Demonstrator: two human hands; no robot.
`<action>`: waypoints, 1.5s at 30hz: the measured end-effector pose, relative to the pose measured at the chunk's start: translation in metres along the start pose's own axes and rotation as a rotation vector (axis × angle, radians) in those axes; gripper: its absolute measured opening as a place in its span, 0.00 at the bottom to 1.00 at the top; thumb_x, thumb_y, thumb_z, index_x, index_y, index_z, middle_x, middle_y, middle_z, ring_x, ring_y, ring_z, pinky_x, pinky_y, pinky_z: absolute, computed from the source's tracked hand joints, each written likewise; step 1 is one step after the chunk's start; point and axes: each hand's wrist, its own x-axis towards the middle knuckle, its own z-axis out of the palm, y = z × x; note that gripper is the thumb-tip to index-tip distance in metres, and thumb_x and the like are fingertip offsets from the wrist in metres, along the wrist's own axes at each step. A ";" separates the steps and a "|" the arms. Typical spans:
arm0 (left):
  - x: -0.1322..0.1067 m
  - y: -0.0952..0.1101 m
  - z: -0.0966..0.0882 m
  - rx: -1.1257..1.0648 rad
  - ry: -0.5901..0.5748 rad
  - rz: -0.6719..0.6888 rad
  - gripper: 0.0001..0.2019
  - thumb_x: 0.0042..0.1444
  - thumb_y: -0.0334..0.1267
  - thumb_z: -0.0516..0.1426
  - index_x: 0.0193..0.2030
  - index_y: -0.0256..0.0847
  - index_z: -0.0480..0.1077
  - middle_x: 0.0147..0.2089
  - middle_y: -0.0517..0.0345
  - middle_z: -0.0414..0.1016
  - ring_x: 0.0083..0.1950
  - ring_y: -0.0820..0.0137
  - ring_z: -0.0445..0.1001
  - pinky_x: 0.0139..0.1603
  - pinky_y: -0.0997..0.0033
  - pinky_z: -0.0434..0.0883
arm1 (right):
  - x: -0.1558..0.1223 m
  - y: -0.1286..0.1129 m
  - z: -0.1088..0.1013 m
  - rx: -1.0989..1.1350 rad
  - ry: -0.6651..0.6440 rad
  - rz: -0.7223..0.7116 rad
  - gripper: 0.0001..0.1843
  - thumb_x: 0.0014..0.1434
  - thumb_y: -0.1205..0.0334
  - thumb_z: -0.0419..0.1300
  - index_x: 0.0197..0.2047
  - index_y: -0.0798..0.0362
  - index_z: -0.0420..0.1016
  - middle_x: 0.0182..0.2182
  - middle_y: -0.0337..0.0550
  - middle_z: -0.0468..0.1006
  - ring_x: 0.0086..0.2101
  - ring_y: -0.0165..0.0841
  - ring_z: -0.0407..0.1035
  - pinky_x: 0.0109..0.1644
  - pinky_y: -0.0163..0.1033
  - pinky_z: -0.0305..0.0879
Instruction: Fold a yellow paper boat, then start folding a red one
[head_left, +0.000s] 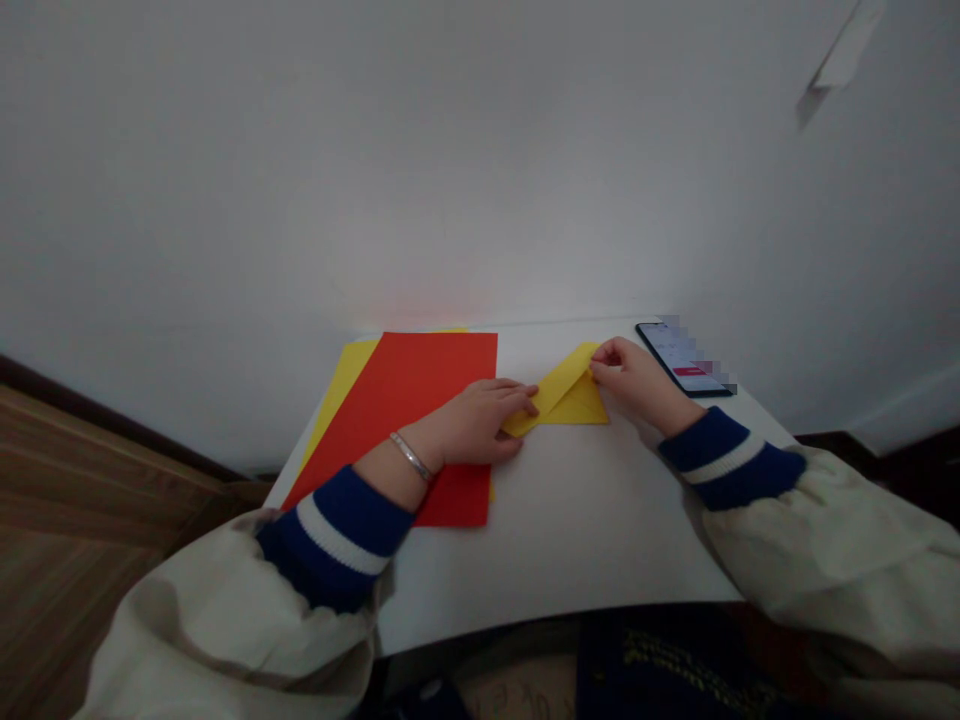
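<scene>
A folded sheet of yellow paper [574, 396] lies on the white table, with a slanting flap across its upper side. My left hand [484, 420] holds the paper's left end, fingers curled over it and thumb lower down near its bottom edge. The upper right corner is pinched between the thumb and fingers of my right hand [626, 375]. Part of the left end is hidden under my left fingers. Beneath my left hand and wrist lies a flat red sheet of paper [442, 365].
More yellow paper [346, 375] sticks out from under the red sheet. To the right, a smartphone [679, 360] with a lit screen lies near the table's edge. The white table [555, 540] stands against a pale wall [480, 170]. Wooden furniture [82, 510] is at the left.
</scene>
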 end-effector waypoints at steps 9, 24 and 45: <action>-0.002 -0.004 0.004 0.023 -0.005 -0.021 0.22 0.60 0.45 0.56 0.57 0.35 0.65 0.63 0.44 0.64 0.63 0.63 0.63 0.65 0.64 0.58 | -0.008 -0.018 0.001 0.839 -0.099 0.364 0.06 0.47 0.62 0.62 0.29 0.50 0.67 0.38 0.41 0.72 0.41 0.34 0.69 0.44 0.43 0.70; 0.008 0.003 0.004 0.194 0.052 -0.109 0.19 0.61 0.31 0.51 0.59 0.39 0.63 0.56 0.49 0.72 0.53 0.64 0.73 0.54 0.65 0.69 | -0.011 -0.009 0.005 0.614 -0.050 0.261 0.13 0.48 0.63 0.58 0.40 0.49 0.67 0.46 0.49 0.71 0.48 0.43 0.68 0.48 0.54 0.69; 0.010 0.000 0.005 -0.015 0.383 -0.444 0.39 0.57 0.33 0.56 0.71 0.41 0.40 0.40 0.52 0.78 0.33 0.67 0.77 0.33 0.71 0.70 | -0.008 -0.007 -0.005 -0.197 0.037 -0.462 0.18 0.50 0.68 0.61 0.45 0.48 0.75 0.45 0.50 0.73 0.49 0.46 0.64 0.56 0.56 0.58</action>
